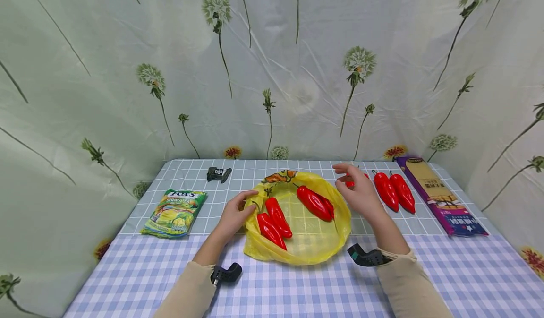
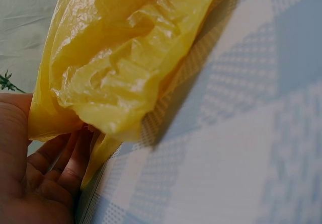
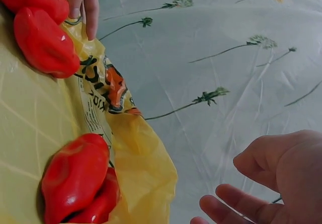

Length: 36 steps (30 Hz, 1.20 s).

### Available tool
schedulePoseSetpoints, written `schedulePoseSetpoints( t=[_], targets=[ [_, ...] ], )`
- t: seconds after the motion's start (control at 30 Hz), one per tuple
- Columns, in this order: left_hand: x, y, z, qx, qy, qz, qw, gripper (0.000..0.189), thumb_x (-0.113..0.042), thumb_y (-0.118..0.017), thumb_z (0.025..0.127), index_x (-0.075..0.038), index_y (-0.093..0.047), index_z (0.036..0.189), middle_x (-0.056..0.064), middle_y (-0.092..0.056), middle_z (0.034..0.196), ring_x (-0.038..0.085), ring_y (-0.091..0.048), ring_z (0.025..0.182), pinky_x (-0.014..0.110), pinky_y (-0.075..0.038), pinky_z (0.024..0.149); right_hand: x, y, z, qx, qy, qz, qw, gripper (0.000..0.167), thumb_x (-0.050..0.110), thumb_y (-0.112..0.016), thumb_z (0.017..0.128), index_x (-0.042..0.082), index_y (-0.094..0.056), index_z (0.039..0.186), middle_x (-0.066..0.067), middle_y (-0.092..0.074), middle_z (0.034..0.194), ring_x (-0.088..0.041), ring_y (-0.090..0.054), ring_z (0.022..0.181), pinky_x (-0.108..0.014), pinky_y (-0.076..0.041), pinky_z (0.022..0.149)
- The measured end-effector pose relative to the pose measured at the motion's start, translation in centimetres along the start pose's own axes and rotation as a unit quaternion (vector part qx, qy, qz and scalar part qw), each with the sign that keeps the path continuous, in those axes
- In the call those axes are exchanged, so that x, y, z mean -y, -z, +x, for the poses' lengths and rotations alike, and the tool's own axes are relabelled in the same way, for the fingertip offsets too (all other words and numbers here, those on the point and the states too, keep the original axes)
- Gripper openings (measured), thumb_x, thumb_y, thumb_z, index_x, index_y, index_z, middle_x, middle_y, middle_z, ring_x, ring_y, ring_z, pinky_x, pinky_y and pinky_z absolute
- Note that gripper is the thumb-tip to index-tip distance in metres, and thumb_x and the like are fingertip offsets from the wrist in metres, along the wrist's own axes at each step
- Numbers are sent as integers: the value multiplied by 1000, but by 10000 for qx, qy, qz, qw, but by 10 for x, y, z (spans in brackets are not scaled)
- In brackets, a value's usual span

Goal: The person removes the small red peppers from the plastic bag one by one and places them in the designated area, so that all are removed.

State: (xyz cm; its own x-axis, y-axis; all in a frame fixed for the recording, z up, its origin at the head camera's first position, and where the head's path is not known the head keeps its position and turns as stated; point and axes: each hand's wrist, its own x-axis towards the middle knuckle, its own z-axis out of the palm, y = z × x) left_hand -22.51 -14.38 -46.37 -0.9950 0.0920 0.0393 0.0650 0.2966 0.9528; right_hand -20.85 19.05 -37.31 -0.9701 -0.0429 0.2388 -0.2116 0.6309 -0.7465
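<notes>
Two red peppers (image 1: 279, 219) lie just right of the left fingers (image 1: 245, 196).

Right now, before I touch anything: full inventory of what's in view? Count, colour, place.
Plastic bag: 1, yellow, open, mid-table
Peppers in the bag: 4 visible, red, two left, two right
Loose peppers: 3 visible, red, right of bag; one partly behind right hand
FOX'S packet: 1, green and yellow, table's left
Long packet: 1, purple and gold, table's right
Small device: 1, black, back left
Table covering: blue-white check in front, grey-blue grid behind
Backdrop: pale, dandelion print, behind table
Wrist devices: 2, black, one per wrist
Sleeves: 2, beige
Left hand: 1, holding bag's left rim
Right hand: 1, holding nothing, by bag's right rim
</notes>
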Motion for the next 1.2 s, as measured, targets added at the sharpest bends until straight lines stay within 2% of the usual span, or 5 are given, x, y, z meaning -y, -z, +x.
schedulePoseSetpoints(
  t=[0.17,0.43,0.7,0.87,1.2],
  targets=[
    [1,0,1,7,-5,-16,10000,39,-13,-62,96,-18,-62,134,6,-58,140,23,-59,116,26,-54,91,3,-6,-1,56,-11,27,10000,47,14,-64,94,14,-51,139,-13,-57,138,-31,-59,117,-49,-52,101],
    [4,0,3,19,32,4,10000,38,-15,-63,96,-20,-61,134,5,-58,141,23,-59,117,31,-55,95,6,-16,-1,262,224,44,9994,44,12,-65,93,13,-55,135,-13,-61,134,-31,-61,116,-48,-54,97],
    [3,0,4,15,68,21,10000,38,-15,-63,96,-20,-62,134,5,-59,140,22,-58,114,26,-54,91,9,-26,-4,608,122,140,9980,45,12,-66,92,14,-54,135,-13,-61,135,-33,-63,116,-46,-56,94],
    [3,-1,3,-1,92,46,9999,39,-15,-63,96,-20,-61,134,6,-59,140,23,-58,113,28,-55,91,8,-32,-4,847,169,35,9963,44,13,-64,93,13,-54,136,-14,-60,136,-34,-61,120,-49,-55,96],
    [5,0,4,6,46,41,10000,39,-14,-63,96,-19,-61,134,7,-59,139,23,-59,114,26,-54,88,10,-39,-5,1079,187,51,9940,47,13,-66,92,11,-53,137,-16,-59,139,-36,-61,123,-49,-55,96]
  ],
)
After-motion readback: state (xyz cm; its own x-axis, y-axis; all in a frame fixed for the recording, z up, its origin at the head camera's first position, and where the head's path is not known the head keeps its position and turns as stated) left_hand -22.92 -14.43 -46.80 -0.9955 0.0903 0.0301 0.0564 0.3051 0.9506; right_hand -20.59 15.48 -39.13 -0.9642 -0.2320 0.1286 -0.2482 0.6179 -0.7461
